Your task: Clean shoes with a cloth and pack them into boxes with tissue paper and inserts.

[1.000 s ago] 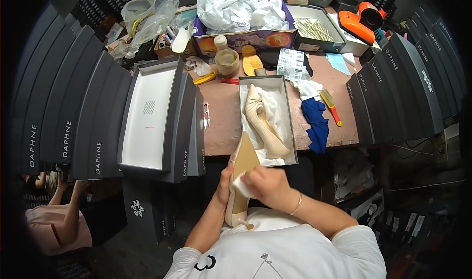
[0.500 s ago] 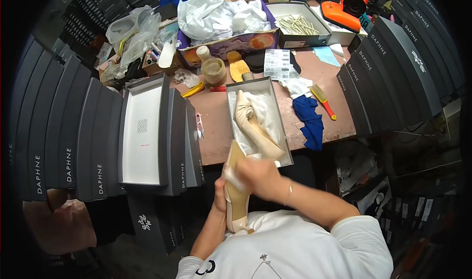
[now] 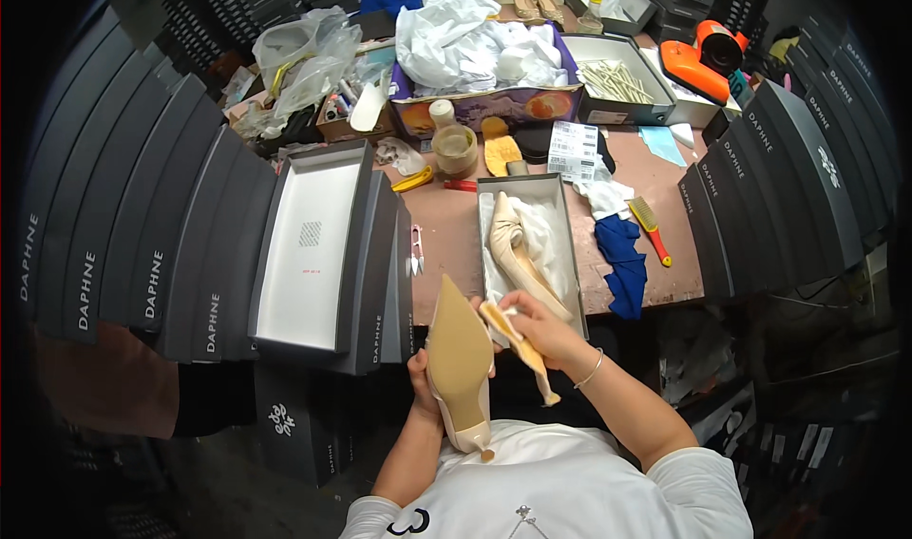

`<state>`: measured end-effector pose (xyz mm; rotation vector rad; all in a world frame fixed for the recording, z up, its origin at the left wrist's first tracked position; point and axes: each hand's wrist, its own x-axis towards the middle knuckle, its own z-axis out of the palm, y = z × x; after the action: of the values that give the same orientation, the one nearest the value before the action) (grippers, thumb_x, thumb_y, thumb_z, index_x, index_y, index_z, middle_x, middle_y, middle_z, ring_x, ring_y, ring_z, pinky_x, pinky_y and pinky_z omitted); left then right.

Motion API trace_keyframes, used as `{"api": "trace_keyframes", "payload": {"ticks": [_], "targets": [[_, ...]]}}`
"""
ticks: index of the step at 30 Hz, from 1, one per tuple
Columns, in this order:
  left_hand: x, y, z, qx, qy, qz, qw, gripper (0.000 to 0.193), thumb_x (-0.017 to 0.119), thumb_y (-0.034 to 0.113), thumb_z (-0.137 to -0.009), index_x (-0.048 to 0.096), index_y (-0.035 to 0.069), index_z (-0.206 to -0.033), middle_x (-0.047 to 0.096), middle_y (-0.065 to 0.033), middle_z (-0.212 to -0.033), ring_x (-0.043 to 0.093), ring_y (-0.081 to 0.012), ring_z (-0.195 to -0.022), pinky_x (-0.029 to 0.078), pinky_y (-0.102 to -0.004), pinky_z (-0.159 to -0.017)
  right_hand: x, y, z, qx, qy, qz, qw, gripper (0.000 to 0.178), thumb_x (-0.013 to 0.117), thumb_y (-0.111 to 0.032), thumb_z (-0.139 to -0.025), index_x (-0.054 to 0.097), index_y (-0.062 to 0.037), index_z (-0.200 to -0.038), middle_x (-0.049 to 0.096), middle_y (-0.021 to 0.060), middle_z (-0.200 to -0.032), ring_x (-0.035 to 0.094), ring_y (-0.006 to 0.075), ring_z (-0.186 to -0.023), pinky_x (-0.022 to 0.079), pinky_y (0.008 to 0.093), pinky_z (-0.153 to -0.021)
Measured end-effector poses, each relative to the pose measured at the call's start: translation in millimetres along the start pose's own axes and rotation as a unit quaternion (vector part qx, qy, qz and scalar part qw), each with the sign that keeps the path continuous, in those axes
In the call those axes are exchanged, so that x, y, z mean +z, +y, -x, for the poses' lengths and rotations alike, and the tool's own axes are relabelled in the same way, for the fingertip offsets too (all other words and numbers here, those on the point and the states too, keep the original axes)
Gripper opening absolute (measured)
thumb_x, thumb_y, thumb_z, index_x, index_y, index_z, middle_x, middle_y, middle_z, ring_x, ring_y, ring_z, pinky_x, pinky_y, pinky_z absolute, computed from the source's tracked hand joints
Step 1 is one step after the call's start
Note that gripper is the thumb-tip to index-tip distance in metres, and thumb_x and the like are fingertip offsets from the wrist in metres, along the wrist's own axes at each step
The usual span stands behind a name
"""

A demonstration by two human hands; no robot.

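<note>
My left hand (image 3: pixel 425 383) is closed round a beige pointed high-heeled shoe (image 3: pixel 459 357), sole up, its toe pointing away from me and its heel near my shirt. To its right, my right hand (image 3: pixel 548 334) grips a folded yellowish-white cloth (image 3: pixel 522 351), one end of which hangs down; a gap shows between the cloth and the sole. Just beyond my hands, an open grey shoe box (image 3: pixel 485 254) at the table's near edge holds a matching beige shoe (image 3: pixel 514 254) on its side in white tissue paper (image 3: pixel 549 240).
Stacked dark shoe boxes flank me, with an open box lid (image 3: pixel 306 287) at left. On the table (image 3: pixel 437 297) are thread snips (image 3: pixel 416 250), a glue jar (image 3: pixel 455 151), a blue cloth (image 3: pixel 622 265) and a brush (image 3: pixel 651 230). A purple carton (image 3: pixel 475 112) stands behind.
My right hand has drawn away from the sole to the right, taking the cloth with it. The shoe's sole is now turned more fully upward. The whole view has shifted slightly.
</note>
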<state>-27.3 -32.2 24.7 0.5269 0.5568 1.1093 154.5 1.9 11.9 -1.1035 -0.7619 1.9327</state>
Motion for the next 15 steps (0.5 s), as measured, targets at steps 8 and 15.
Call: {"api": "trace_keyframes", "payload": {"ticks": [8,15], "targets": [[-40.0,-2.0,0.5,0.017,-0.085,0.240,0.967,0.091,0.047,0.072,-0.078,0.042,-0.001,-0.133,0.051,-0.0224,-0.119,0.059,-0.0284,-0.080,0.049,-0.0376,-0.059,-19.4,-2.3,39.7,-0.215,-0.089,0.340,0.911,0.056,0.053,0.007,-0.085,0.041,-0.0052,-0.138,0.043,0.0142,-0.137,0.054,0.0219,-0.115,0.054,0.0314,-0.086],[-17.7,8.1,4.2,-0.031,-0.061,0.193,0.979,0.093,0.047,0.072,-0.077,0.036,0.001,-0.136,0.054,-0.0218,-0.110,0.057,-0.0283,-0.074,0.049,-0.0367,-0.059,19.9,-1.9,32.9,-0.318,-0.080,0.311,0.892,0.060,0.071,-0.011,-0.083,0.046,-0.0043,-0.137,0.057,0.0146,-0.126,0.056,0.0242,-0.114,0.043,0.0337,-0.098]]}}
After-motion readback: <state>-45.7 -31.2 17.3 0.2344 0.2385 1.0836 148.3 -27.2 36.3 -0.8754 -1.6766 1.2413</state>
